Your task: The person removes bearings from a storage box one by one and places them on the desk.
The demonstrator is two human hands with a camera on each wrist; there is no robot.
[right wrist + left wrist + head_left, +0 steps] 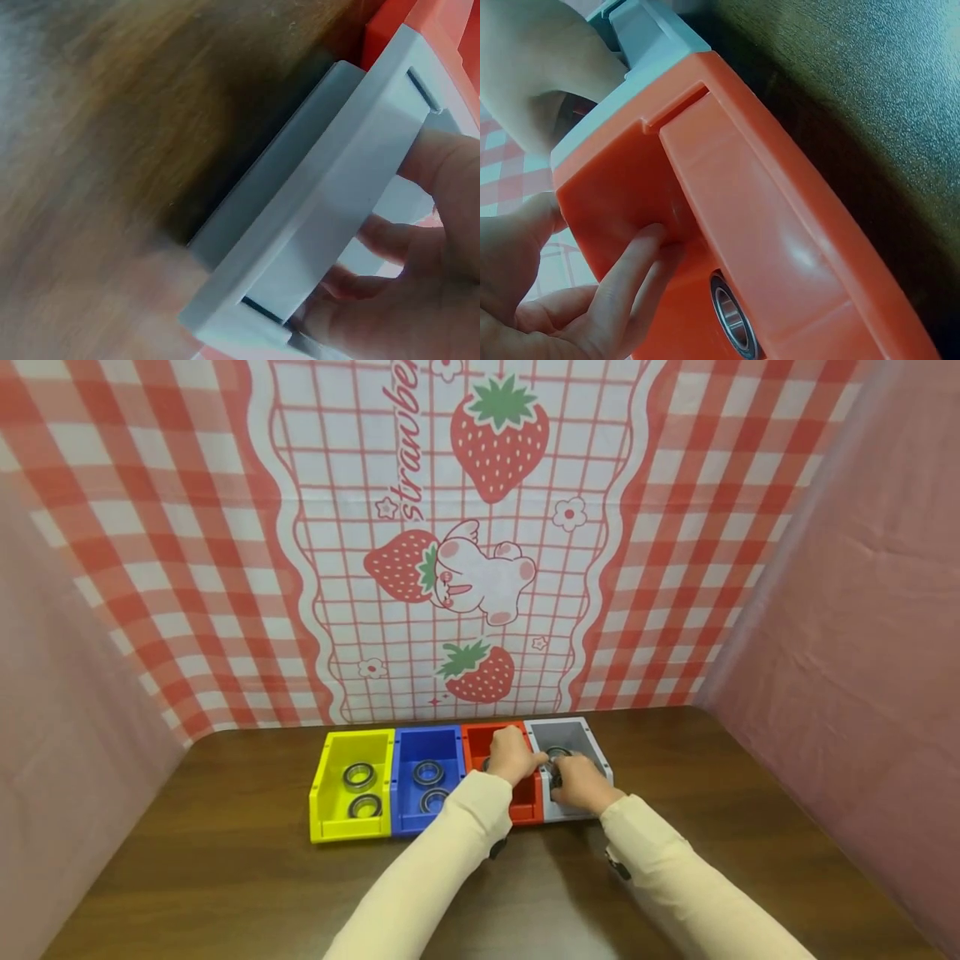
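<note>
My left hand (513, 756): pinching red bin (528, 808). My right hand (585, 783): resting inside grey bin (566, 813), near bearing (558, 748), grasp indeterminable.

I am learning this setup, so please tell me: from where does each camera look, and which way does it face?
Head: on the head, facing forward and down over the bins; left hand, right hand and sleeves show.
Left wrist: on that wrist, facing the red bin; left hand shows, plus part of the right hand.
Right wrist: on that wrist, facing the gray bin; right hand shows.
Both wrist views share the red and gray bins.
</note>
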